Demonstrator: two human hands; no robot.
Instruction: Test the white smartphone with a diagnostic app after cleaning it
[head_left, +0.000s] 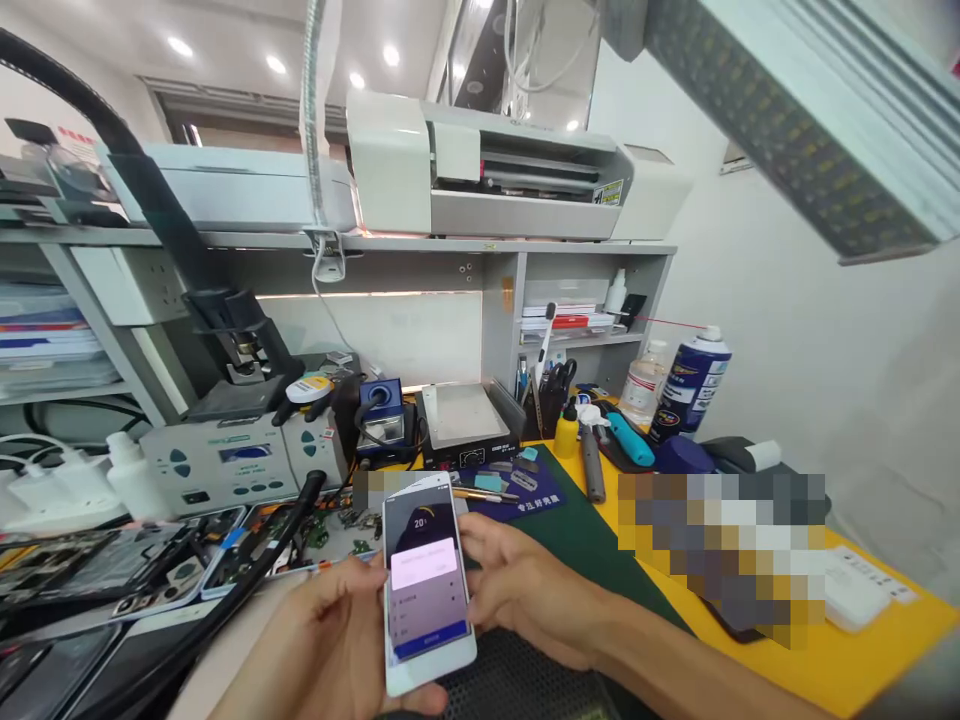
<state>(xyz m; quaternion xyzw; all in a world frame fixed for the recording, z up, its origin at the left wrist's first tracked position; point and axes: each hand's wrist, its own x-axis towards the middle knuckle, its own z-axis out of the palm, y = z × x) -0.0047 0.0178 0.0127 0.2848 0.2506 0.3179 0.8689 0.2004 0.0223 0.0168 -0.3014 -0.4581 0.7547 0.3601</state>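
A white smartphone (429,590) is held upright, tilted slightly, above the dark perforated mat (525,685). Its lit screen shows a dark page reading 20, with a pale pop-up box across the middle and a blue bar near the bottom. My left hand (330,630) wraps the phone's left edge, thumb on the side and a finger beneath the lower corner. At the right edge, my right hand (517,585) grips with bent fingers and thumb. Both palms partly hide the bench below.
Opened phones and loose boards (112,570) lie at left, beside a grey soldering station (217,470) with a black hose (277,550). Behind stand a flat heating plate (465,415), a yellow bottle (566,432) and a blue spray can (690,385). A lamp (795,120) hangs overhead.
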